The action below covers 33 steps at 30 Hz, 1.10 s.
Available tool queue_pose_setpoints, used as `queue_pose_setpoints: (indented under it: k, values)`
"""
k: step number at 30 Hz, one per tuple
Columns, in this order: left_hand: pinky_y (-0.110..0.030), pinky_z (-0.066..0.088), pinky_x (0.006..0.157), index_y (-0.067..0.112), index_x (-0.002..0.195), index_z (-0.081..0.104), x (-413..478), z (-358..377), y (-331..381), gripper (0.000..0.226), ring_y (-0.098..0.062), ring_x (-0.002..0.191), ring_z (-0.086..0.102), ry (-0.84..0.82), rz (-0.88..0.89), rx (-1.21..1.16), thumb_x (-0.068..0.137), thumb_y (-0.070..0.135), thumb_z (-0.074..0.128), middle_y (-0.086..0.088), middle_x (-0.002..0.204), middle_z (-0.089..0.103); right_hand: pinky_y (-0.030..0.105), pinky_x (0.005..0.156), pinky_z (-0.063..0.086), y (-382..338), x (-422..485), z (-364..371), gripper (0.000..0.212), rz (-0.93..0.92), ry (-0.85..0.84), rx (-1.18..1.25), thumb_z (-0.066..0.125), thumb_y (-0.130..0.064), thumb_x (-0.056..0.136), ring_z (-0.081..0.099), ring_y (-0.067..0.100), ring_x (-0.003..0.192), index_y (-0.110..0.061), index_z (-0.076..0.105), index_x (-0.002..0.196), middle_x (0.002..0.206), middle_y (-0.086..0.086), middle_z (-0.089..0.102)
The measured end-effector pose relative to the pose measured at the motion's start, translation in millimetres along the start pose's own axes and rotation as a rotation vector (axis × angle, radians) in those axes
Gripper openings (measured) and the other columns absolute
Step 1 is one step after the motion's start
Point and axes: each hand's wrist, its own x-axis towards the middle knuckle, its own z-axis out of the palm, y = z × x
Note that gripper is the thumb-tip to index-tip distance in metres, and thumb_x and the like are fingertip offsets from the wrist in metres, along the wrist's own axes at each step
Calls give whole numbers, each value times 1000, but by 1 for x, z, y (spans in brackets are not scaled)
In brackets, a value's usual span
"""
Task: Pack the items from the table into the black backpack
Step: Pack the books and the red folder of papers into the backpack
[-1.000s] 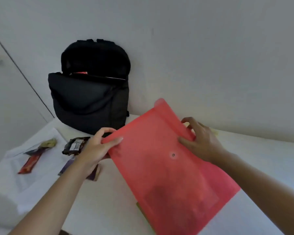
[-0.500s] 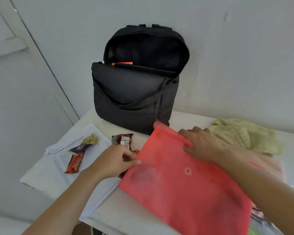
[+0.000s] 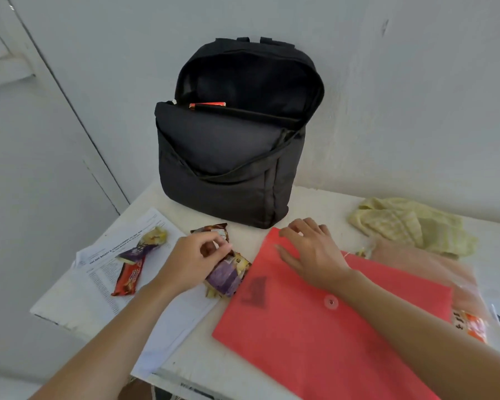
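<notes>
snacks first, it seems: the left hand (image 3: pixel 194 258) has its thumb and fingertips pinched on the brown snack packet (image 3: pixel 211 230), which sits on the table (image 3: pixel 315 197) just in front of the black backpack (image 3: pixel 237 145), touching the purple packet (image 3: pixel 227 275) beside it. the right hand (image 3: pixel 312 252) lies flat, fingers straight and spread, pressing the far corner of the red folder (image 3: pixel 315 327), which rests on the table partly over a clear plastic bag (image 3: pixel 433 272). the packets look light and crinkly, likely slick, so a pinch at a crimped end or a grip across the middle should do; squeezing hard could crush what is inside. the folder looks thin and bendy, best taken by both long edges and slid in upright. the backpack stands against the wall (image 3: pixel 387 96) with its main compartment gaping; a red-orange thing (image 3: pixel 207 104) peeks from it, but the rest of the inside is too dark to read. the folder's near corner is cut off, and the print on the papers (image 3: pixel 104 287) is too small to read.
</notes>
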Motion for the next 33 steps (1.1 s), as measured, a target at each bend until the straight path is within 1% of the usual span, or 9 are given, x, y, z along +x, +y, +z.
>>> queue_pose_setpoints:
  k: [5,7,10,12,16,20,26,30,33]
  values:
    - [-31,48,74,29,96,65,-5,-30,-36,5,-11,84,56,294,-107,239,95,32,68,8,88,60,32,66,47,-50,36,-5,15,-100,27,312,54,-31,99,53,11,72,-20,63,104,85,-8,57]
    - [-42,45,86,30,113,64,-15,-44,-63,20,-27,108,53,417,-172,428,94,33,68,1,111,60,32,69,49,-74,52,1,13,-155,-53,409,55,-30,98,54,11,76,-22,62,107,87,-10,56]
    - [-54,32,105,44,143,45,-32,-56,-99,49,-31,141,31,323,-380,610,96,54,57,-3,150,42,36,84,49,-107,75,22,25,-272,-182,402,54,-34,98,56,17,94,-24,59,120,101,-5,62]
    - [-54,27,111,45,152,31,-37,-55,-121,60,-30,146,24,196,-463,614,97,61,48,-1,158,32,38,96,44,-127,88,35,36,-317,-260,349,52,-39,98,52,19,108,-25,54,131,113,-3,60]
    - [-47,42,91,31,146,46,-40,-50,-139,53,-32,113,50,226,-250,606,99,53,35,-2,129,56,40,110,32,-149,100,55,50,-389,-345,182,45,-50,100,39,21,133,-29,42,144,138,-1,51]
    - [-41,50,83,18,139,55,-30,-50,-141,42,-24,98,48,259,-87,513,99,29,48,-2,111,58,43,109,27,-155,100,71,58,-371,-381,28,33,-60,99,44,23,129,-30,30,148,135,1,51]
    - [-6,45,80,20,120,69,17,-47,-107,24,5,86,63,337,-17,94,96,15,68,13,96,65,43,104,38,-157,119,58,68,-337,-253,279,54,-58,90,42,21,128,-39,22,148,149,-2,32]
    - [-31,58,94,17,126,69,47,-49,-99,29,-10,99,72,101,-217,-320,98,13,65,1,112,74,43,107,36,-143,132,66,54,-356,-221,154,54,-50,94,27,21,142,-31,43,144,153,-2,34]
    - [-31,56,98,25,129,69,51,-64,-101,37,-8,104,70,-85,-285,-281,94,12,72,5,115,73,42,103,36,-127,135,75,51,-311,-266,28,49,-53,96,34,23,136,-31,45,142,140,-2,47]
